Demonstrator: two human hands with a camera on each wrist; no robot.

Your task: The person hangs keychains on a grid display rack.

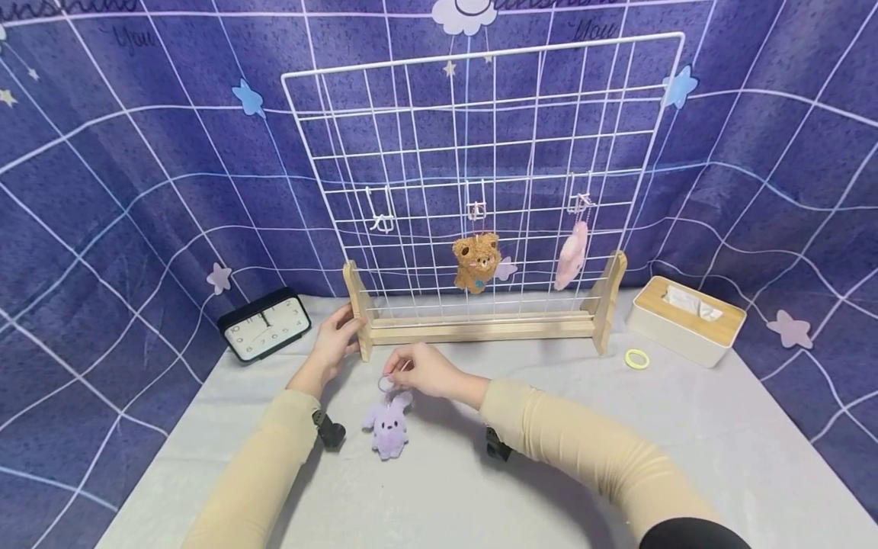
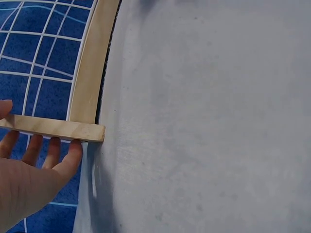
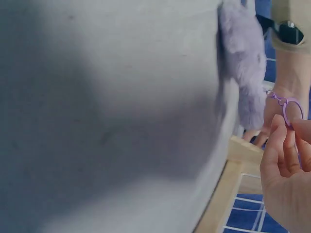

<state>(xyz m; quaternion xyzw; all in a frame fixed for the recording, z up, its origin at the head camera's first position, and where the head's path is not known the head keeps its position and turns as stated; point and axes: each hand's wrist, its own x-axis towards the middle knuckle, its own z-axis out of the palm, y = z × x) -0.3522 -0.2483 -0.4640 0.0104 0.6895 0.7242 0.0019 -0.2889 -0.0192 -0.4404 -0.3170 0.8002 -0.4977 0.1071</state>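
Observation:
My right hand (image 1: 430,370) pinches the purple key ring (image 3: 284,110) of a lilac plush keychain (image 1: 389,431) between thumb and fingertips. The plush has long ears and hangs below the ring, close to the table; whether it touches the surface I cannot tell. To its left, my left hand (image 1: 332,341) grips the left wooden end support (image 2: 53,128) of a white wire grid rack (image 1: 482,55), thumb on one face and fingers on the other. A white hook (image 1: 382,223) sits on the grid above that side.
A brown bear plush (image 1: 477,263) hangs from the grid's middle hook, a pink plush (image 1: 571,257) from the right one. At the left stands a black-framed clock (image 1: 267,328). A tissue box (image 1: 675,335) and a yellow ring (image 1: 636,359) are on the right.

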